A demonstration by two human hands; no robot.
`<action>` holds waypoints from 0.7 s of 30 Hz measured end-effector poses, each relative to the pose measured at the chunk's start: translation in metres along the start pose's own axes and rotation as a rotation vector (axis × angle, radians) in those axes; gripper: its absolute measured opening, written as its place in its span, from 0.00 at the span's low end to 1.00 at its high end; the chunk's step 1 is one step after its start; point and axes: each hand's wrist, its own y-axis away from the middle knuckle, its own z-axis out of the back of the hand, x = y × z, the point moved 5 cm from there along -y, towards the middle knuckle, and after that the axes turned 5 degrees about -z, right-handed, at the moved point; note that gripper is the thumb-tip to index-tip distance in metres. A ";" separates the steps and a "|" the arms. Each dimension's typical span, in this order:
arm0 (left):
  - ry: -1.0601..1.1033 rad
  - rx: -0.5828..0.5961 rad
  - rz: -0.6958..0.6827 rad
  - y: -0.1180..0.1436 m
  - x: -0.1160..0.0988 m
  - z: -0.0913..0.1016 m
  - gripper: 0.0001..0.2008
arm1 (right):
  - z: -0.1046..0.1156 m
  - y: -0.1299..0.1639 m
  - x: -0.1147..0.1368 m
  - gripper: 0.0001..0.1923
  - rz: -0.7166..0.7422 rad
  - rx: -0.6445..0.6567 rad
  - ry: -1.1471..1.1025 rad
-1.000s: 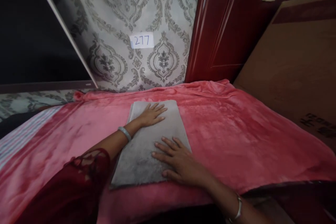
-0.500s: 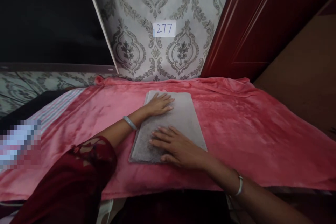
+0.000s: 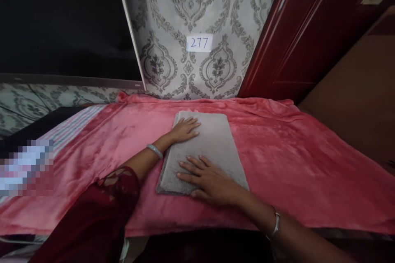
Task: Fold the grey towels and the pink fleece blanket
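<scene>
A grey folded cloth, towel-like (image 3: pixel 212 139), lies flat as a rectangle on a pink plush blanket (image 3: pixel 277 164). My left hand (image 3: pixel 185 129) rests palm down on its far left part, fingers stretched out and apart. Nearer to me, my right hand (image 3: pixel 210 181) lies across the near part of the cloth, its fingers spread and pointing left. Neither hand grips anything. Slightly offset layers show along the cloth's left and near edges.
A large black screen (image 3: pixel 68 24) stands at the back left. Patterned wallpaper with a paper marked 277 (image 3: pixel 199 43) is behind. At the right rises a dark red wooden door or panel (image 3: pixel 296 33). Striped fabric (image 3: pixel 74 125) and a blurred patch lie at the left.
The view has shifted slightly, so everything sits a little lower and to the right. My left hand has slid a little toward the cloth's left edge; my right hand stays on its near part.
</scene>
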 end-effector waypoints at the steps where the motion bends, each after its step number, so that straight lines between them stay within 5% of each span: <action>1: 0.006 -0.033 -0.004 0.006 -0.001 0.004 0.28 | 0.003 0.001 -0.001 0.28 0.005 0.004 -0.049; 5: 0.055 -0.181 -0.125 0.054 -0.032 0.016 0.18 | 0.026 0.004 -0.020 0.20 -0.004 -0.148 -0.203; 10: 0.079 -0.214 -0.270 0.127 -0.090 0.019 0.15 | 0.048 -0.014 -0.060 0.21 -0.126 -0.379 -0.077; 13: 0.098 -0.208 -0.359 0.146 -0.104 0.013 0.18 | 0.043 -0.041 -0.062 0.24 -0.061 -0.263 0.020; 17: 0.104 -0.164 -0.378 0.148 -0.098 -0.002 0.25 | 0.034 -0.072 -0.061 0.25 0.021 -0.027 0.110; 21: 0.125 -0.087 -0.363 0.149 -0.094 -0.007 0.27 | 0.041 -0.095 -0.077 0.31 0.027 0.037 0.144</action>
